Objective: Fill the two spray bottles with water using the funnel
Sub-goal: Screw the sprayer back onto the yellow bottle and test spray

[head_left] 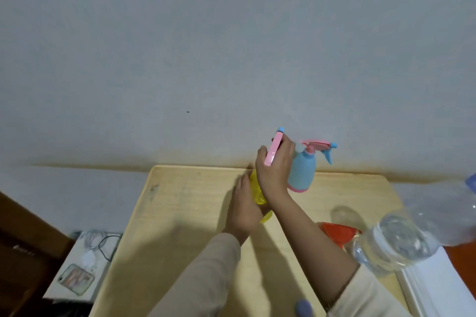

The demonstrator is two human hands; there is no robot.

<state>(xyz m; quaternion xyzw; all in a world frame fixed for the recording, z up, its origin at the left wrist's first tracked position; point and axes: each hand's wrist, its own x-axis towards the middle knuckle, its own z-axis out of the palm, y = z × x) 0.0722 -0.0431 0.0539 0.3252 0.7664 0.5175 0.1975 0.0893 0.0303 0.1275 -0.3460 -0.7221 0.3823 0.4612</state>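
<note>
Both hands worked at the yellow bottle at the far edge of the counter.
The left hand held the yellow bottle at 12 o'clock, its fingers wrapped round the body. The right hand was just above it, fingers clamped on a pink spray head. A blue spray bottle stood upright just beside them at 1 o'clock. An orange funnel lay at 3 o'clock, partly behind a clear water bottle.
</note>
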